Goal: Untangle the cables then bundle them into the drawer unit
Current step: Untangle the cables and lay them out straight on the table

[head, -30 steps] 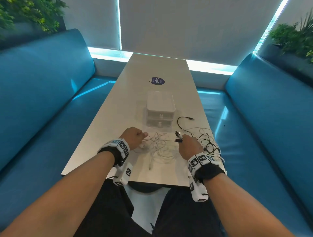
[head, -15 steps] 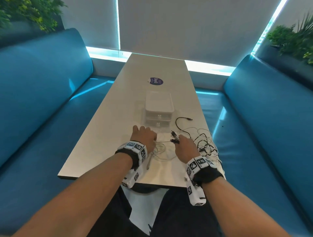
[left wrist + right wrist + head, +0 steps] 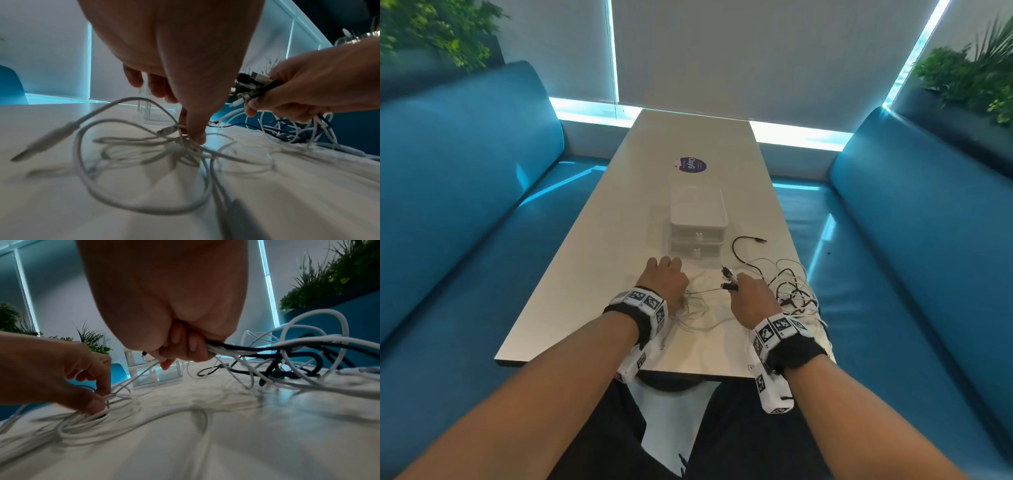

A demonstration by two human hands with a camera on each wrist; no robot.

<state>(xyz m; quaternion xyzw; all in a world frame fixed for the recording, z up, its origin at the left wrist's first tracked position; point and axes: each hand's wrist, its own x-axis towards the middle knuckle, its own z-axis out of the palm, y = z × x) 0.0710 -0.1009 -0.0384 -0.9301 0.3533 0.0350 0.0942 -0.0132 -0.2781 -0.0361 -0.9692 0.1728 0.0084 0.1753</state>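
A: From the head view, the left hand (image 3: 667, 280) had slid in toward the white cables (image 3: 700, 310), close to the drawer unit (image 3: 697, 219) on the table (image 3: 585, 274). The right hand (image 3: 751, 301) stayed put, gripping cable ends.

B: So the sorting had only started?

A: Yes, both drawers looked closed. The left wrist view showed its fingers (image 3: 195, 129) pinching one white strand in the loops.

B: And the right wrist view?

A: Its fingers (image 3: 185, 344) were curled tight around black cables (image 3: 287, 353) and white ones, the tangle trailing off to the right.
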